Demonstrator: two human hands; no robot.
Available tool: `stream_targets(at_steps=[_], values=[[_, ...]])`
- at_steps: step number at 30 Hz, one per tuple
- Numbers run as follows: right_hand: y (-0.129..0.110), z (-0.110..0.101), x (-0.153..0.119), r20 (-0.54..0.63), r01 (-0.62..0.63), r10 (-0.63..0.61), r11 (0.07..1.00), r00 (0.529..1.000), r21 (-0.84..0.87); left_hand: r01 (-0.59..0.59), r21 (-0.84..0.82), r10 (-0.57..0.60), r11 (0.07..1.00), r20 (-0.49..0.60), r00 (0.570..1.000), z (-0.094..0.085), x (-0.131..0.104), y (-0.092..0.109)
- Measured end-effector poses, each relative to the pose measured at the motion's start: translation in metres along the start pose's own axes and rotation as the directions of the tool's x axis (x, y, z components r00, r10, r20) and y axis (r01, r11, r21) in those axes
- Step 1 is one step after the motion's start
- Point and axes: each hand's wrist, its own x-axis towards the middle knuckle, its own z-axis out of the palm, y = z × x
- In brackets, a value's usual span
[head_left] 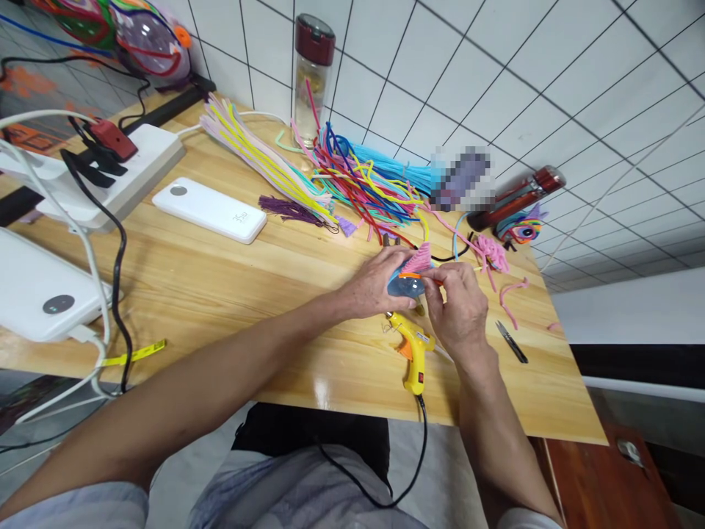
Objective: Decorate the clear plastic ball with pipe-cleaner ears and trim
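My left hand (380,283) is wrapped round a small clear, rounded object (406,286) with blue edging and a pink ridged piece on top. Across the front of that object lies an orange pipe cleaner (410,275). My right hand (458,300) pinches the strip's right end between thumb and fingers. Just below both hands, a yellow glue gun (419,356) rests on the table, its nozzle close under the left hand. Small pointed scissors or snips (512,342) lie right of my right wrist.
Bundles of coloured pipe cleaners (369,176) spread behind the hands. A glass bottle (313,81) and a dark red flask (521,195) stand by the tiled wall. Left are a white power bank (209,209) and a power strip (132,173) with cables. The glue gun's cord (424,455) hangs off the front edge.
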Motion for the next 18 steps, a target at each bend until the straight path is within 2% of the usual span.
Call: stream_targets(at_steps=[7, 13, 18], values=[[0.001, 0.001, -0.001, 0.028, -0.048, 0.047, 0.999, 0.998, 0.012, 0.018, -0.004, -0.018, 1.0, 0.002, 1.0, -0.001, -0.001, 0.004], [0.001, 0.001, 0.0, 0.013, -0.022, 0.023, 0.999, 1.0, -0.026, 0.037, -0.091, -0.033, 0.995, 0.045, 0.998, -0.009, -0.004, 0.007], [0.0, 0.0, 0.001, 0.007, 0.013, -0.013, 0.999, 1.0, -0.038, 0.053, -0.074, -0.047, 0.996, 0.07, 0.996, -0.009, -0.005, 0.001]])
